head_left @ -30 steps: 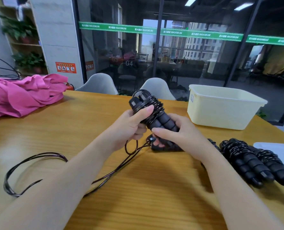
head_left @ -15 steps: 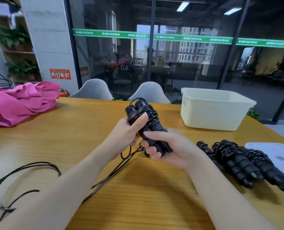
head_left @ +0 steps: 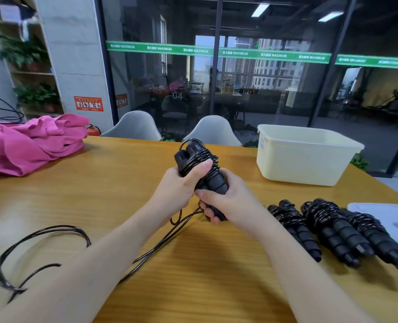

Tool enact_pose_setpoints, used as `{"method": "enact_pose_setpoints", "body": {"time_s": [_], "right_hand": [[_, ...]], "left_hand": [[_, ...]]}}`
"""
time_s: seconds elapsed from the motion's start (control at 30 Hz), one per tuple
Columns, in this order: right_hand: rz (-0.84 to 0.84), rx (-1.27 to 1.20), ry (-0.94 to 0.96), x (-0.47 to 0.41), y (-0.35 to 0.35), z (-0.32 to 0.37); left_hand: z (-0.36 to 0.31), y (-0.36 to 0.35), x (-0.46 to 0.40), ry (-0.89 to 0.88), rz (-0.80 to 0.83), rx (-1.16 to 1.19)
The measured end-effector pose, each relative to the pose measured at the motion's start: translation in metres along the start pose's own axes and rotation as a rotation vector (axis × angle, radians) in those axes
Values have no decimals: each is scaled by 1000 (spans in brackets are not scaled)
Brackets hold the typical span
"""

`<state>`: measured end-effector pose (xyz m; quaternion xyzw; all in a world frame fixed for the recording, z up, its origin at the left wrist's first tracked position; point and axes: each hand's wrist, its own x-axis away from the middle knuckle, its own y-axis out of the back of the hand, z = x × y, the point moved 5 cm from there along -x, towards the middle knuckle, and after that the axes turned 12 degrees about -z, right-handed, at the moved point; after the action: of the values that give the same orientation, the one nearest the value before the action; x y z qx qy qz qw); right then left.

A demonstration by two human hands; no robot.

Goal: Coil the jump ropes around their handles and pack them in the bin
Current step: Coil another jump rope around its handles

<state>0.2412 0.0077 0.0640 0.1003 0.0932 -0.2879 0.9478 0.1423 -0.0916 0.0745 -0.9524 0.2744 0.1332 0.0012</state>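
Since the earlier frame the handles (head_left: 199,170) stand steeper above the table (head_left: 114,183), tops pointing up and away; left hand (head_left: 181,188) and right hand (head_left: 226,201) fingers curl around them.

One head-worn wide-angle camera is looking forward and down over a table (head_left: 100,194), close above the left hand (head_left: 179,187) and right hand (head_left: 226,201) at frame centre. It is facing a glass wall (head_left: 274,89) beyond the far edge. No second view is sharing the scene.
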Motion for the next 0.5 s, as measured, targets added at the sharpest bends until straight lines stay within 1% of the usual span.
{"method": "enact_pose_setpoints", "body": {"time_s": [0.1, 0.2, 0.3, 0.4, 0.5], "right_hand": [[-34, -8, -5, -2, 3, -2], [-148, 78, 53, -7, 15, -2], [-200, 157, 67, -11, 22, -6], [-226, 227, 87, -12, 23, -8], [-247, 346, 154, -9, 21, -7]], "left_hand": [[2, -3, 1, 60, 69, 16], [3, -8, 4, 99, 130, -52], [3, -13, 6, 32, 186, -107], [-1, -11, 6, -57, 176, -217], [-4, -8, 6, -75, 165, -255]]}}
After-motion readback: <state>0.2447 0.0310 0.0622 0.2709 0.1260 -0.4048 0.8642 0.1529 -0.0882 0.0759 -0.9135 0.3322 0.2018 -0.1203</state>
